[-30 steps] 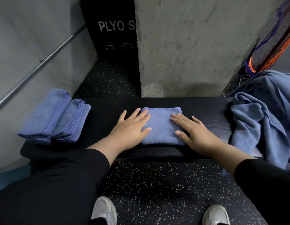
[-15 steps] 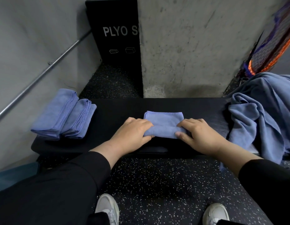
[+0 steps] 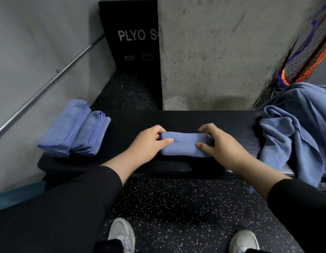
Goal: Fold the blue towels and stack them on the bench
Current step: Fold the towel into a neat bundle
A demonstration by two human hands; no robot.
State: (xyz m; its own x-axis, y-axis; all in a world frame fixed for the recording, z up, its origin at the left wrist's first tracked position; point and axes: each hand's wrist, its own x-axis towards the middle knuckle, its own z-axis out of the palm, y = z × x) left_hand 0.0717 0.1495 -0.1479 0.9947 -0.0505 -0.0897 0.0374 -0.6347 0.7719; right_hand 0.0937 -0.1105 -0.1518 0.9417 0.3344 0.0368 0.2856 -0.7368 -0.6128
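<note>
while both hands closed on its short ends, the folded blue towel (image 3: 185, 144) lay across the middle of the black bench (image 3: 195, 119), its near long edge just inside the bench's front edge. the left hand (image 3: 147, 143) gripped the left end, thumb on top and fingers curled behind; the right hand (image 3: 217, 143) pinched the right end, thumb on top, fingers arched over the far edge. bare padding lay open on either side of the towel. two folded towels (image 3: 74, 131) sat side by side at the bench's left end, close to the grey wall (image 3: 30, 52). a loose heap of unfolded towels (image 3: 295, 136) covered the right end and hung over the front. a concrete pillar (image 3: 222, 52) stood close behind the bench
</note>
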